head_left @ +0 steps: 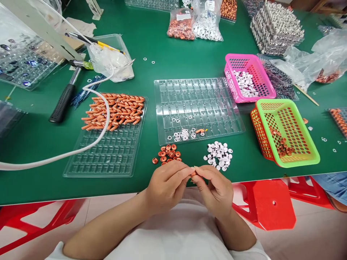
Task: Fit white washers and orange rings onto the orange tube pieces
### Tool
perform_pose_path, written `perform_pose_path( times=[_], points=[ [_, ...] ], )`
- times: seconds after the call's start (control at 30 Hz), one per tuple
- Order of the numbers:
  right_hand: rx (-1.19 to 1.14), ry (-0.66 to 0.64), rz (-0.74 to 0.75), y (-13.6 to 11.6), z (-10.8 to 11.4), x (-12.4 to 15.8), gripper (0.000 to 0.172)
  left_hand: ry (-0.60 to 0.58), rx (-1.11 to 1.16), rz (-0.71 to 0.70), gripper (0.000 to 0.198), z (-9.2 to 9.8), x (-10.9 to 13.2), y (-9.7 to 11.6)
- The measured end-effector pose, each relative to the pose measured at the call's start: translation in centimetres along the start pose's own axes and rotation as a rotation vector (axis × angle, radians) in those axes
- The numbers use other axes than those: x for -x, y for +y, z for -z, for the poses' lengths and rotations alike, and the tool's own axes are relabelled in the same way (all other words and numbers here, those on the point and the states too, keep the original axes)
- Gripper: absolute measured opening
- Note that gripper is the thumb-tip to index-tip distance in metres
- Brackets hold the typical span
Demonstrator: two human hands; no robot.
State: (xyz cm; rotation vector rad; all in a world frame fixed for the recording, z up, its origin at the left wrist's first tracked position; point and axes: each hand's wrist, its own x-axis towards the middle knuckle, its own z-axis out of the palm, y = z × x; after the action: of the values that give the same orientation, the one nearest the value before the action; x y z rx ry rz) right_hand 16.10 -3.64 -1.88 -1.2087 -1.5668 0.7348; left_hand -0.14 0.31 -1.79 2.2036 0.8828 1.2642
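Person's own body, as observed. Upper garment: one plain white top (179, 234) of smooth, lightly creased fabric, uniform in colour across the chest. Sleeves short. The left sleeve (55, 252) and right sleeve (261, 251) are white like the body of the garment, and each ends on the upper arm. Left forearm (108, 224) and right forearm (235, 231) are uncovered from sleeve to wrist. Left hand (165, 186) and right hand (215, 189) are bare. Fingernails are mostly turned away and too small to assess.
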Motion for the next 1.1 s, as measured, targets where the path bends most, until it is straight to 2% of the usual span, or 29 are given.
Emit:
perform_pose_path(
  times=[0.2,0.33,0.47,0.67,0.87,1.1],
  points=[
    [-0.047,-0.111,-0.117,0.2,0.6,-0.1,0.032,-0.017,-0.008,0.003,0.024,0.0,0.1,0.1],
    [-0.035,-0.234,-0.078,0.4,1.3,-0.7,0.034,-0.025,-0.004,-0.01,0.027,0.0,0.2,0.1],
    [0.025,-0.284,-0.012,0.3,1.4,-1.1,0.036,-0.03,-0.024,-0.007,0.027,-0.1,0.4,0.1],
    [0.071,-0.234,0.037,0.1,0.9,-1.0,0.032,-0.02,-0.076,0.006,0.027,-0.1,0.3,0.4],
    [0.108,-0.171,0.135,0.2,0.7,-0.9,0.037,-0.043,-0.051,-0.018,0.037,0.4,0.6,0.6],
    [0.172,-0.154,0.219,0.5,0.7,-0.7,0.039,-0.065,0.043,0.057,0.038,0.6,0.7,0.7]
  ],
)
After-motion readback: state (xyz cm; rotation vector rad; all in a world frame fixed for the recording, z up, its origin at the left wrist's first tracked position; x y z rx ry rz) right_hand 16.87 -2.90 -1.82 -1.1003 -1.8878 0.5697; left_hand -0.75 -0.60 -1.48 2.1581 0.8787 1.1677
